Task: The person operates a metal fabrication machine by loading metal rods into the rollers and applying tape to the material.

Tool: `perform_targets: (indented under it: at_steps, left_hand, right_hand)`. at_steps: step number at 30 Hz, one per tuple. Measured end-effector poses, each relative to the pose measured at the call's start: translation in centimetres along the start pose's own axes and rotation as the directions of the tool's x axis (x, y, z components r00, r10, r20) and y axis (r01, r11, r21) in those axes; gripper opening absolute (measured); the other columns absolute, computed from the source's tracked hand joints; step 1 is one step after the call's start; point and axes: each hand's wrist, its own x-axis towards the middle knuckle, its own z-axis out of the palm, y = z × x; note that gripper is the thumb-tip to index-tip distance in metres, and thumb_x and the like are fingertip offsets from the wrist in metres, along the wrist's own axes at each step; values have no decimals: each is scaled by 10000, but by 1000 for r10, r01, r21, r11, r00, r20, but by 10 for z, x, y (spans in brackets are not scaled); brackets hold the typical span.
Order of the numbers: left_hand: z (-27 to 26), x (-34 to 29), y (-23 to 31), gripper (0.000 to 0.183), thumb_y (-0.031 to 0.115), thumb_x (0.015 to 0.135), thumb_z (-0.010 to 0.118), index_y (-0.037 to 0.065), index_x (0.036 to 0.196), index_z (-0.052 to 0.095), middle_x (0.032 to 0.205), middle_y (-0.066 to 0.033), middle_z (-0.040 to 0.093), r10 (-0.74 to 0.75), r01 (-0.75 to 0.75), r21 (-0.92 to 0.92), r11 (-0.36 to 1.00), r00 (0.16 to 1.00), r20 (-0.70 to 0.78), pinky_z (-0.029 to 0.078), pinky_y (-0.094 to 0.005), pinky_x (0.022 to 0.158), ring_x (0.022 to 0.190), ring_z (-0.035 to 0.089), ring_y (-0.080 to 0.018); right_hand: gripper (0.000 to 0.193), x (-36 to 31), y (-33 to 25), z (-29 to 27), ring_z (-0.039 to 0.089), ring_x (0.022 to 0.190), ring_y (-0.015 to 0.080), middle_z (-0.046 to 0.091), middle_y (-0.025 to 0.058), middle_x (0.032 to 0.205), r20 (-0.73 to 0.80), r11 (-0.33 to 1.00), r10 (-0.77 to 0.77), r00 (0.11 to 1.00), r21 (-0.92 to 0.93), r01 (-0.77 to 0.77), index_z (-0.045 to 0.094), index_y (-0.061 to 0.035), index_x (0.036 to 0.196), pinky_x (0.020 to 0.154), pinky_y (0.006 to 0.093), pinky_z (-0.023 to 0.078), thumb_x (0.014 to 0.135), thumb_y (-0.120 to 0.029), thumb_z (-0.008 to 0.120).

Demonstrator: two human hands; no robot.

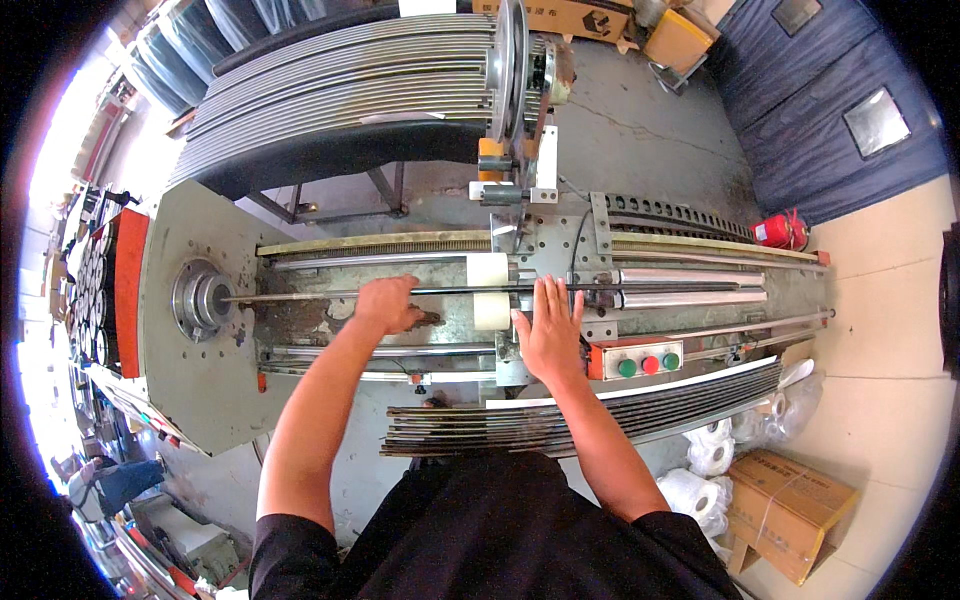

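Observation:
A long thin metal rod [300, 296] runs from the round chuck [208, 300] at the left end of a machine toward the carriage [535, 240]. My left hand [388, 304] is closed around the rod, between the chuck and two cream rollers [488, 292]. Right of the rollers, the rod's darker stretch passes beneath my right hand [551, 325]. That hand lies with fingers stretched out over it; its palm side is hidden.
A control box [636, 361] with green and red buttons sits by my right forearm. Bundled rods [580, 410] lie close to my body; a rack of rods [340, 85] stands beyond. A large wheel [510, 70] rises behind the carriage. Cardboard boxes [790, 500] stand at lower right.

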Motion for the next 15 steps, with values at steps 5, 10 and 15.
perform_targets:
  at_steps: [5,10,15]
  left_hand:
    - [15,16,44,756,404,801,899,84,1404,574,1274,-168,723,102,-101,58,993,995,-15,570,-523,994,1184,705,-390]
    - [5,0,74,759,350,771,925,67,1361,541,1287,-136,684,251,-235,136,962,961,-116,520,-443,1075,1246,671,-327]
    - [9,-3,46,855,343,749,955,65,1438,532,1347,-165,661,203,-201,28,979,973,-113,503,-489,1095,1292,641,-366]
  right_hand:
    - [728,-4,-5,7,298,1620,392,405,250,1689,-60,1000,-12,998,-23,11,376,67,1627,1343,588,107,1119,-434,522]
    - [692,-4,-9,6,319,1610,389,416,246,1680,-65,998,-48,997,-34,46,372,65,1622,1342,560,168,1110,-360,560]
    - [668,-4,-8,9,341,1598,391,427,244,1672,-126,996,-76,989,-56,69,391,56,1616,1335,564,186,1114,-359,538]
